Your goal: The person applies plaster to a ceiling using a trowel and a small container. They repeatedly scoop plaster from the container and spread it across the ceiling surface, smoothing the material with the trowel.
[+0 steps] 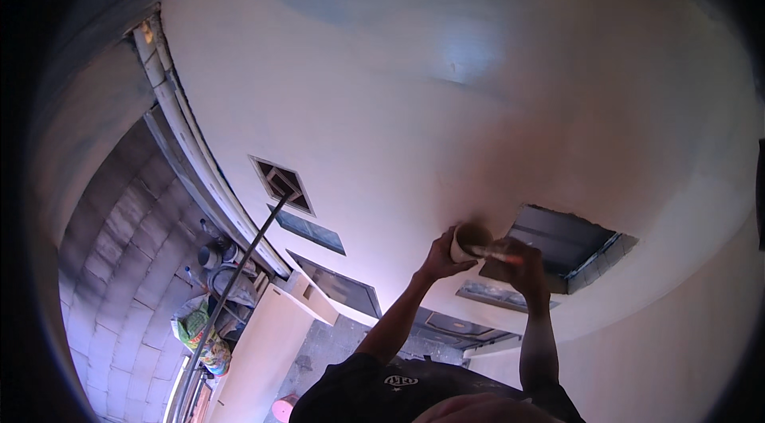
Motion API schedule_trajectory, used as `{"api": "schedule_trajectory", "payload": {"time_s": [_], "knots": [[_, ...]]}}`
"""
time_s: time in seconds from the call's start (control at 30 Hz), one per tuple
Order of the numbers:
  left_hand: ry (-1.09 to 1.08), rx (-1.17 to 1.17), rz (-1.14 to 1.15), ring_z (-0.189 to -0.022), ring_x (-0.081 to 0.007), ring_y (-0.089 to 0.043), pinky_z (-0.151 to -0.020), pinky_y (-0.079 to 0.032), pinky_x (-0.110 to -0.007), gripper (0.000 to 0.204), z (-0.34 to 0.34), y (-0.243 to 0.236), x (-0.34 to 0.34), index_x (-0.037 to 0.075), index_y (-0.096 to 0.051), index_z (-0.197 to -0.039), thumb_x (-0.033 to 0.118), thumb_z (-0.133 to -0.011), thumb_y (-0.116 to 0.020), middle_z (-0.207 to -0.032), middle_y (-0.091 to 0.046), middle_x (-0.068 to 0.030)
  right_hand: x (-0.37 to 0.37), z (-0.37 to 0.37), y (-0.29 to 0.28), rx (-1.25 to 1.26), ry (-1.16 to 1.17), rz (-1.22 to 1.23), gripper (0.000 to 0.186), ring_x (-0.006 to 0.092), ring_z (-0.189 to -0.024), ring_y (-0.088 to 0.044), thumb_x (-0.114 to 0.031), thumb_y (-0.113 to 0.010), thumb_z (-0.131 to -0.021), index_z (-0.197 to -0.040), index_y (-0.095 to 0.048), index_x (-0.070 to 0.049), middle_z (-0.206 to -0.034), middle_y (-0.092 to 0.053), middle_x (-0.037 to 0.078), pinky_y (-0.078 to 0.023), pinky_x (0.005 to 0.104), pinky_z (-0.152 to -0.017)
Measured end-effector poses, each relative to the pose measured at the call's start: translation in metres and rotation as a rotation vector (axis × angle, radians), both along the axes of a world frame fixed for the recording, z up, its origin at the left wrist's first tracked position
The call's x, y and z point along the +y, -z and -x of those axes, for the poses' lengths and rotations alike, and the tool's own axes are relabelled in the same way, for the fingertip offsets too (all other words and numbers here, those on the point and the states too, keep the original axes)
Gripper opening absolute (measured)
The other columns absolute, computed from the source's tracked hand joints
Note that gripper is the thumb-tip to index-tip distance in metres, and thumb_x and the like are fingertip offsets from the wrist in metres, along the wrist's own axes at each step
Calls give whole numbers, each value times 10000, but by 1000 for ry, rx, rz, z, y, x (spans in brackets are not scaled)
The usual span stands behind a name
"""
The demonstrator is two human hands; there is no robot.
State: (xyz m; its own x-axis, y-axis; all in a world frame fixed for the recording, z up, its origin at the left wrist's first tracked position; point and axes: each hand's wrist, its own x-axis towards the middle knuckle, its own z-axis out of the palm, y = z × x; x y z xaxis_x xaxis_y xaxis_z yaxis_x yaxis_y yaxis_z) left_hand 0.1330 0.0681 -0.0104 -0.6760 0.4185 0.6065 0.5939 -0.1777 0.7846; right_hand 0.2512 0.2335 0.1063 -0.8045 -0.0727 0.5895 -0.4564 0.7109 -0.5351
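In the head view my left hand [438, 257] grips a pale cup [460, 244], raised before the white plastered surface [382, 128], its open top toward me. My right hand [522, 267] is closed on a brush-like tool [496, 252] with an orange patch on its handle; the tool's end is at or inside the cup's mouth, blurred. A dark smudge shows on the plaster just above the cup. Close right of my hands is a rectangular recess [562, 236] with rough edges.
A square opening [280, 184] at the left has a long dark pole [239, 263] running to it. More openings [307, 230] sit along the plaster. At lower left are grey blocks [119, 319], piled bags and containers [203, 327], a pale board [263, 351] and a pink round object [283, 407].
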Motion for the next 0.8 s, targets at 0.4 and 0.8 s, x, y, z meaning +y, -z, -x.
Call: {"api": "schedule_trajectory", "payload": {"time_s": [0.4,0.8], "knots": [[-4,-14,19,-1060,-241,-597,-912,-473,-359,772,-3,-3,0,16,-469,-1266,230,-621,-835,-1139,-605,-133,3,-12,-12,32,-82,-39,378,283,-935,-664,-102,-763,-698,-1063,-672,-137,-1007,-685,101,-526,365,-820],[-5,-13,-4,-1004,-235,-634,-877,-506,-358,719,-4,-10,6,22,-498,-1223,232,-627,-842,-1088,-638,-135,4,-9,2,-58,-22,31,278,306,-886,-672,-125,-717,-775,-1049,-677,-95,-1002,-682,129,-538,358,-764]]}}
